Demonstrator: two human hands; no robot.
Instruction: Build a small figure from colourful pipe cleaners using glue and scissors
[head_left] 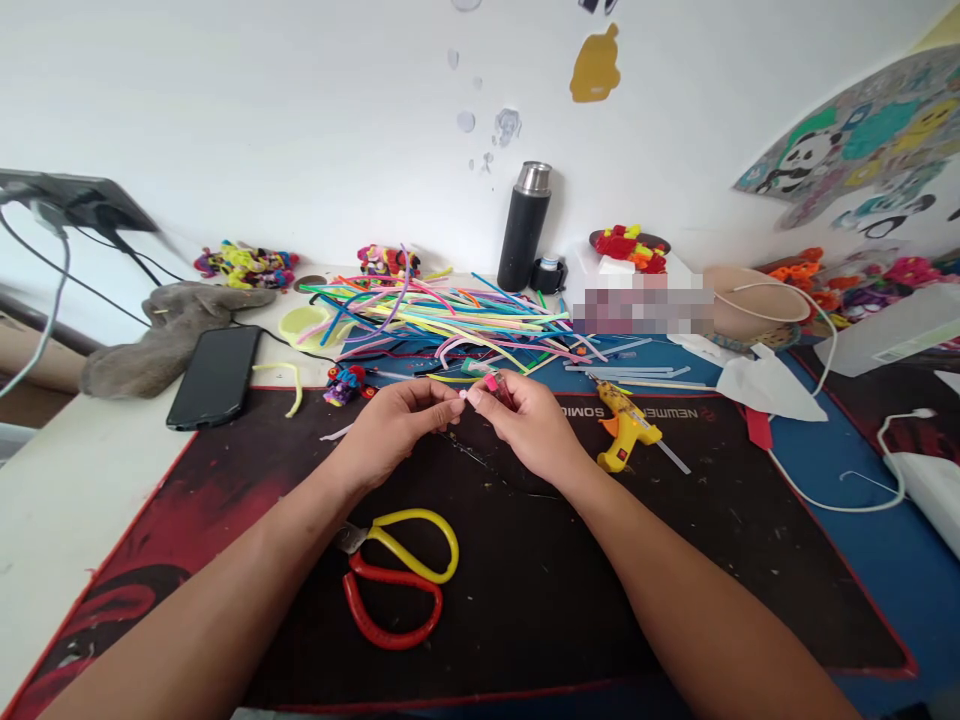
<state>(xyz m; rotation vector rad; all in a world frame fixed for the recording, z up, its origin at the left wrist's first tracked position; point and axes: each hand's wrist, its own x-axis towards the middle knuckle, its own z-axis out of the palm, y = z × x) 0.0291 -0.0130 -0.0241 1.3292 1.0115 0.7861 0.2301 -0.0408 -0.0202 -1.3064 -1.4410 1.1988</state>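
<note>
My left hand (409, 420) and my right hand (525, 415) meet above the dark desk mat (525, 580), fingertips almost touching. Both are closed in a pinch. A tiny pale pink piece (463, 394) shows between the two thumbs, too small to name. Among my right fingers a bright pink bit (492, 382) sticks up; its kind is unclear. Scissors (401, 580) with one yellow and one red handle lie below my left hand, their blades mostly hidden by my forearm. To the right of my right hand rests a yellow glue gun (624, 428) with a glue stick in its back.
Behind my hands lies a heap of coloured pipe cleaners (450, 315). A black thermos (524, 225) stands by the wall. A phone (214, 378) leans on a grey plush toy (176, 335) at left. Clear glue sticks (630, 372) lie behind the glue gun; a white cable (832, 508) runs at right.
</note>
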